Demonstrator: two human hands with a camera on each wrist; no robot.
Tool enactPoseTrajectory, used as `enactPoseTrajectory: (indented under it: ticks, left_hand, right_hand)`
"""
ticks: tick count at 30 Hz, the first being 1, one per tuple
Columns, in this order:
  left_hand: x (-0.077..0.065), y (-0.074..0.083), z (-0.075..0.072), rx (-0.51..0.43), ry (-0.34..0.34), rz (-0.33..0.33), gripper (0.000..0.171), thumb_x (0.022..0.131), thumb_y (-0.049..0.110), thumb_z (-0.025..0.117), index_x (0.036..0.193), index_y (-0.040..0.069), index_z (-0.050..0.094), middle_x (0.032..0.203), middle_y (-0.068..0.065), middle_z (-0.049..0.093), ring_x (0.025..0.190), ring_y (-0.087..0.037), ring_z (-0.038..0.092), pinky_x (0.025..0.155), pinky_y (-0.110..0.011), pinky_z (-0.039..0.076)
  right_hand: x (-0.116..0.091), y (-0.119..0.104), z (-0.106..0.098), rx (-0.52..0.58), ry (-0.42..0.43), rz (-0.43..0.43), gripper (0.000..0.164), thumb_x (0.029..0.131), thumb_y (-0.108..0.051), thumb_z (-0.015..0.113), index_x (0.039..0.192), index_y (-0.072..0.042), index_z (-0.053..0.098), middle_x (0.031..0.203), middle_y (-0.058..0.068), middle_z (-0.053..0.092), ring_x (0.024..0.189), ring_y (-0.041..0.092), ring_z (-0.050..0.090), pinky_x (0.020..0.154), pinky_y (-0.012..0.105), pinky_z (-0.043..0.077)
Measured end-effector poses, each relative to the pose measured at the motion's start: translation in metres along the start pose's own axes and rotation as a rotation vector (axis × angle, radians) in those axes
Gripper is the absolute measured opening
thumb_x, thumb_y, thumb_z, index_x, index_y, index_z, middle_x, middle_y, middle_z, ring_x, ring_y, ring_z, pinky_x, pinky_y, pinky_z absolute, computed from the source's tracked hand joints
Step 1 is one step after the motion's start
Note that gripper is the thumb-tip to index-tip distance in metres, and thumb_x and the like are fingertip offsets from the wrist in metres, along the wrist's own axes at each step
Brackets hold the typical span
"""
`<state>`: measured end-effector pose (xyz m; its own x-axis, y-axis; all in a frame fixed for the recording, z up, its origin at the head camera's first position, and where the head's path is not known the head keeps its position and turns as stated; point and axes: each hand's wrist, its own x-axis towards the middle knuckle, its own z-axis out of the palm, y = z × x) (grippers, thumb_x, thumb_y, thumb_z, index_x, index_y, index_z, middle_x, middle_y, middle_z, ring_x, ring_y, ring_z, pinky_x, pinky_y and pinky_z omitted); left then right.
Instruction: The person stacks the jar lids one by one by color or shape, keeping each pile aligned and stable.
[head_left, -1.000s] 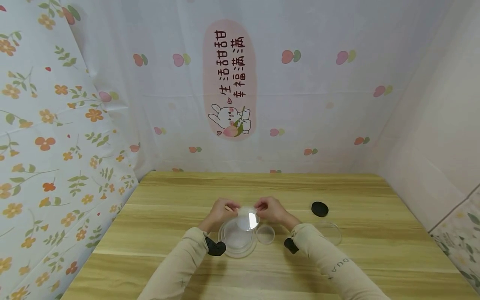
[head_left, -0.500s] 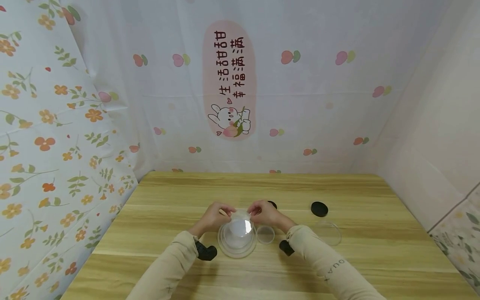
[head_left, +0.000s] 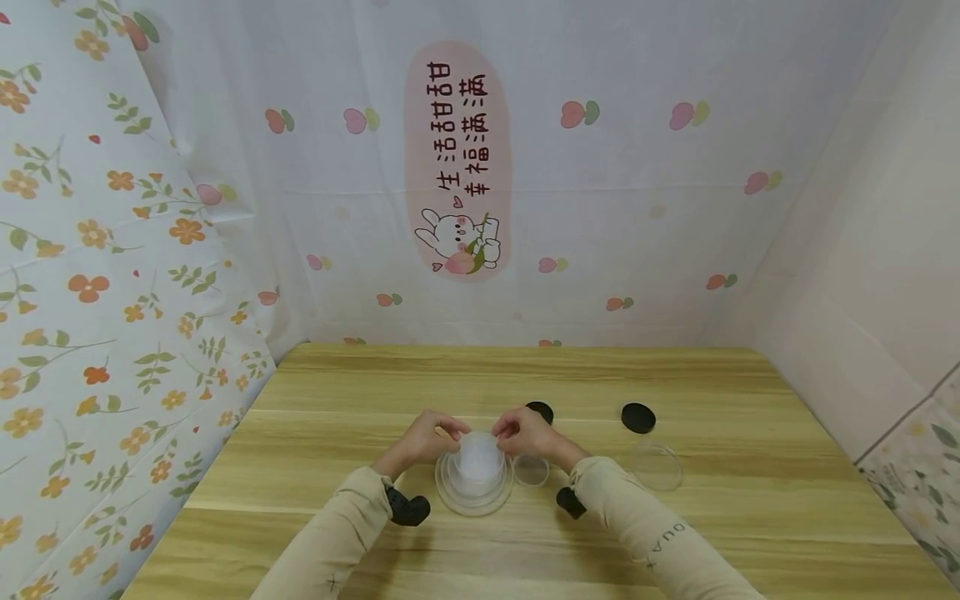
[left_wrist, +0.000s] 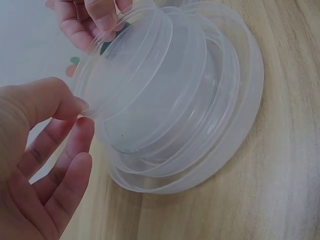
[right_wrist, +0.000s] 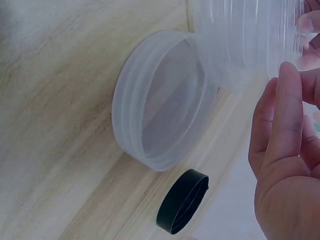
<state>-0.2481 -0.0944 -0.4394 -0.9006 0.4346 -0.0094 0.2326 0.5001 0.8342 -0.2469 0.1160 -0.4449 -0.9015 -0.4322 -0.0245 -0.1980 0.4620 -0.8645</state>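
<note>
Left hand: top clear lid is pinched at its rim.
Right hand: the same lid is pinched opposite.
Lid's place: held over a clear stack; contact cannot be told.
Table: small clear lid is laid just beside.

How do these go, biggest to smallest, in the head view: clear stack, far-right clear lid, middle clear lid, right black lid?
1. Clear stack
2. Far-right clear lid
3. Middle clear lid and right black lid: too alike to rank; the right hand partly covers that clear lid.
</note>
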Motion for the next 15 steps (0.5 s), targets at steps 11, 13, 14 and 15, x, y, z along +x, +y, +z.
enactPoseTrajectory:
  ticks: [11, 13, 14, 15]
  left_hand:
    - [-0.002, -0.007, 0.002, -0.081, -0.028, -0.043, 0.028, 0.07, -0.007, 0.059, 0.097, -0.003, 0.066, 0.076, -0.005, 0.056, 0.064, -0.013, 0.048, 0.052, -0.022, 0.04]
    - [-0.003, -0.009, 0.003, -0.107, -0.035, -0.047, 0.028, 0.071, -0.007, 0.059, 0.098, -0.004, 0.065, 0.076, -0.005, 0.055, 0.06, -0.011, 0.047, 0.051, -0.022, 0.039]
    - [-0.003, -0.01, 0.003, -0.116, -0.037, -0.045, 0.028, 0.071, -0.007, 0.059, 0.099, -0.005, 0.065, 0.076, -0.005, 0.055, 0.059, -0.011, 0.047, 0.05, -0.021, 0.039]
    - [-0.003, -0.011, 0.003, -0.124, -0.038, -0.046, 0.028, 0.072, -0.007, 0.059, 0.099, -0.005, 0.064, 0.076, -0.004, 0.055, 0.059, -0.01, 0.047, 0.051, -0.021, 0.039]
  right_hand:
    - [0.001, -0.001, 0.005, -0.014, -0.002, 0.047, 0.011, 0.075, 0.009, 0.059, 0.085, 0.006, 0.063, 0.065, 0.003, 0.057, 0.054, 0.011, 0.056, 0.053, 0.025, 0.05]
    - [0.001, 0.0, 0.006, -0.014, -0.004, 0.039, 0.011, 0.075, 0.009, 0.059, 0.084, 0.006, 0.063, 0.065, 0.003, 0.058, 0.054, 0.012, 0.056, 0.052, 0.024, 0.049]
    - [0.001, 0.001, 0.007, -0.013, -0.005, 0.034, 0.01, 0.075, 0.008, 0.059, 0.084, 0.006, 0.063, 0.065, 0.003, 0.058, 0.054, 0.012, 0.057, 0.052, 0.024, 0.049]
    - [0.001, 0.002, 0.007, -0.012, -0.005, 0.029, 0.01, 0.075, 0.008, 0.059, 0.084, 0.006, 0.063, 0.065, 0.003, 0.058, 0.054, 0.013, 0.057, 0.052, 0.024, 0.049]
